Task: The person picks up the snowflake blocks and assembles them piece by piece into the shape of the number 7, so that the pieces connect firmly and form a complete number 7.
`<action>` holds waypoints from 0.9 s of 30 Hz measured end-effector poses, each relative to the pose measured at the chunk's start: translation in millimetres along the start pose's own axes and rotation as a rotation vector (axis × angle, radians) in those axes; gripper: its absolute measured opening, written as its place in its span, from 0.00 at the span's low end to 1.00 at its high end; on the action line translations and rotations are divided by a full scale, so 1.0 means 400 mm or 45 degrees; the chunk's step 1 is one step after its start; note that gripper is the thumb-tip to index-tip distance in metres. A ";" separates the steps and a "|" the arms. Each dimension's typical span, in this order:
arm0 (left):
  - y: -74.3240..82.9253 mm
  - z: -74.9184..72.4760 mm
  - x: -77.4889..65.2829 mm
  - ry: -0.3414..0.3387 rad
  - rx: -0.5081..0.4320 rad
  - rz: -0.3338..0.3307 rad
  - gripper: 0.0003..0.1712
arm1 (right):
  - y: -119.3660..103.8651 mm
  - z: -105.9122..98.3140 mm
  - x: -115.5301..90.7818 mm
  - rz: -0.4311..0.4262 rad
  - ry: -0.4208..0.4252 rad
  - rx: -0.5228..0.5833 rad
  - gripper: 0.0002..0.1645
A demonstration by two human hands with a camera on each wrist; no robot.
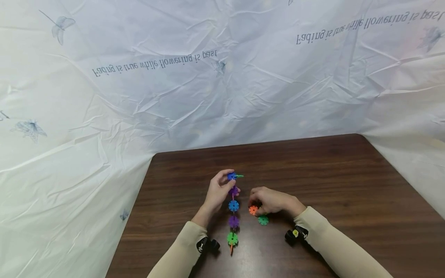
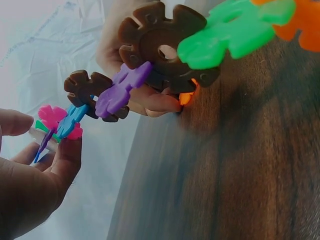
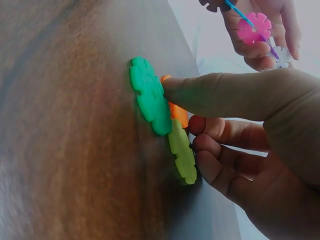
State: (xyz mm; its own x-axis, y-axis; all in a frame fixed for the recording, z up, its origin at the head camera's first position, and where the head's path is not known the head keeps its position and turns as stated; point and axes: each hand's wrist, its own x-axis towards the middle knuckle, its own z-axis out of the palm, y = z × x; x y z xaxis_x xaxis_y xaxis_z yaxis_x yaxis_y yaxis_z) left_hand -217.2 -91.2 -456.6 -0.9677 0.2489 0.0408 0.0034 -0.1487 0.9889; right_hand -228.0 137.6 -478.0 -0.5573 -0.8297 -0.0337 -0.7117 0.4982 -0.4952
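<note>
My left hand grips the far end of a chain of flower-shaped interlocking discs, slotted crosswise into each other. In the left wrist view, its thumb and fingers pinch the end near a pink disc and a clear one. A green disc and an orange one are at the chain's near end. My right hand is low over the table, thumb and curled fingertips around a loose orange disc. Beside it are a green disc and a yellow-green disc, the latter close to the fingertips.
The brown wooden table lies under both hands. A white printed sheet hangs behind and along its sides. Dark wrist cameras are strapped over the sleeves.
</note>
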 end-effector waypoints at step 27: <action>-0.005 -0.004 0.007 0.050 0.094 0.012 0.22 | 0.017 -0.024 0.011 0.113 0.462 0.311 0.06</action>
State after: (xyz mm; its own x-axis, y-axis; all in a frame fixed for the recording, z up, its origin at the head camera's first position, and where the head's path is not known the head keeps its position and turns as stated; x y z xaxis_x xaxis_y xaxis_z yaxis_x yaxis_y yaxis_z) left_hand -220.2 -91.7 -458.6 -0.9766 0.2102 0.0459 0.0296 -0.0798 0.9964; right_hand -239.3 139.6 -473.2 -0.7564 -0.6227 0.2000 -0.5569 0.4529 -0.6962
